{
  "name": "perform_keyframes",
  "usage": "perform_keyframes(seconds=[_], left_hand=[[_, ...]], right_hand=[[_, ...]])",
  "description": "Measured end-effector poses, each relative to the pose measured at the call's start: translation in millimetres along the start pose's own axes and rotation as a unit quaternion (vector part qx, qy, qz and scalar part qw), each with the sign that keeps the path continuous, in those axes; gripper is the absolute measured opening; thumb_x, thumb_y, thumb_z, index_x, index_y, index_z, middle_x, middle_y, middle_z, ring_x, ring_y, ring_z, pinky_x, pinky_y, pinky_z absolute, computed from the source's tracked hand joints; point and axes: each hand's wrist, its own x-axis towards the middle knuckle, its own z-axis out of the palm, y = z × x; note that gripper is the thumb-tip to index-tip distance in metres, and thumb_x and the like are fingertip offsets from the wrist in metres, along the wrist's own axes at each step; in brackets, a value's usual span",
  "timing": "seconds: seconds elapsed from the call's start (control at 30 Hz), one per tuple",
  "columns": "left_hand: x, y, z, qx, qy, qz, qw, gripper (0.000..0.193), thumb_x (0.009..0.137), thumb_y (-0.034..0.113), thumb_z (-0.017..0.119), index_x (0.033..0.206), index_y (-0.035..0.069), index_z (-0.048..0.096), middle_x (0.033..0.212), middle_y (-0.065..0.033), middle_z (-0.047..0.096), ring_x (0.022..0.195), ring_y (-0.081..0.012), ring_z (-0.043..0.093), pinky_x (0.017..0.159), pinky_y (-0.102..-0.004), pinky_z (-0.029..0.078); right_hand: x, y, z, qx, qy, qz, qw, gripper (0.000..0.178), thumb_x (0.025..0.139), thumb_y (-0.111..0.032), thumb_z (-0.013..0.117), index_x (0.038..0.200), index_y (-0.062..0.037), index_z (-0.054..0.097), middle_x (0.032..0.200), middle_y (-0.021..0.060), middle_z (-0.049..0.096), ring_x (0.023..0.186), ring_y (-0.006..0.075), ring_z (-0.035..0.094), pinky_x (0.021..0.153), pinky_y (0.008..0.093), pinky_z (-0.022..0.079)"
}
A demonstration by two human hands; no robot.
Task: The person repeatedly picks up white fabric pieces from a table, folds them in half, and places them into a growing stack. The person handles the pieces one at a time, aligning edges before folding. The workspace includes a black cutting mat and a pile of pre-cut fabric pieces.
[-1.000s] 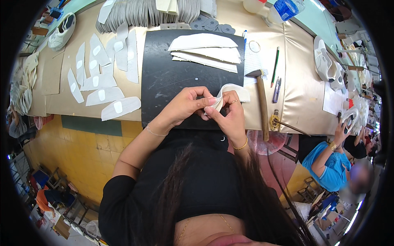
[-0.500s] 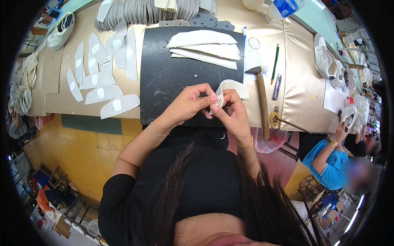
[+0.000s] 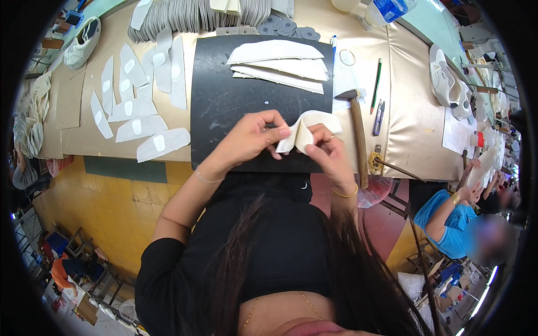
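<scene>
- White piece (image 3: 304,134): 4 o'clock on black mat (image 3: 235,103). Bunched together half a second ago, now spread into two flaps, cream face showing. Reads as layers parting, work mid-way.
- Left hand (image 3: 258,137): thumb and fingers pinched on the 9 o'clock flap.
- Right hand (image 3: 332,157): thumb and fingers clamped on the cream flap, 3 o'clock.
- Containers off mat: blue-labelled bottle (image 3: 386,10), 2 o'clock; pale jar (image 3: 344,4), 1 o'clock, cropped. Can't tell contents.
</scene>
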Motion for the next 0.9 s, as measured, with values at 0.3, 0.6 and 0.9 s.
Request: perform_keyframes(seconds=[0.3,0.6,0.9], left_hand=[[9.5,53.7,-31.1,0.253,0.011,0.054,0.966,0.022,0.096,0.019,0.063,0.094,-0.002,0.064,0.084,-0.0047,0.063,0.071,-0.0107,0.064,0.061,-0.0233,0.056],[18.5,63.7,-117.4,0.464,0.323,0.216,0.796,0.024,0.094,0.027,0.065,0.102,0.005,0.066,0.086,-0.0002,0.064,0.063,-0.0077,0.056,0.052,-0.0212,0.047],[-179.2,3.7,-169.6,0.498,0.501,-0.248,0.663,0.043,0.076,0.026,0.081,0.099,-0.005,0.060,0.091,-0.0212,0.067,0.087,-0.0325,0.064,0.078,-0.0381,0.050]], right_hand=[[-53.1,-50.4,-103.4,0.223,0.028,-0.312,0.923,0.075,0.073,-0.039,0.058,0.134,0.0053,0.051,0.142,0.0226,0.046,0.134,0.0343,0.042,0.113,0.0504,0.031],[-64.2,-78.1,-99.6,0.138,0.050,-0.356,0.923,0.028,0.080,-0.037,0.066,0.087,-0.0150,0.051,0.091,-0.0001,0.052,0.101,0.0228,0.056,0.108,0.0535,0.032],[-19.4,-48.4,-65.5,0.071,-0.058,-0.248,0.964,0.052,0.086,-0.025,0.065,0.132,-0.0041,0.055,0.138,0.0133,0.047,0.114,0.0332,0.054,0.092,0.0485,0.044]])
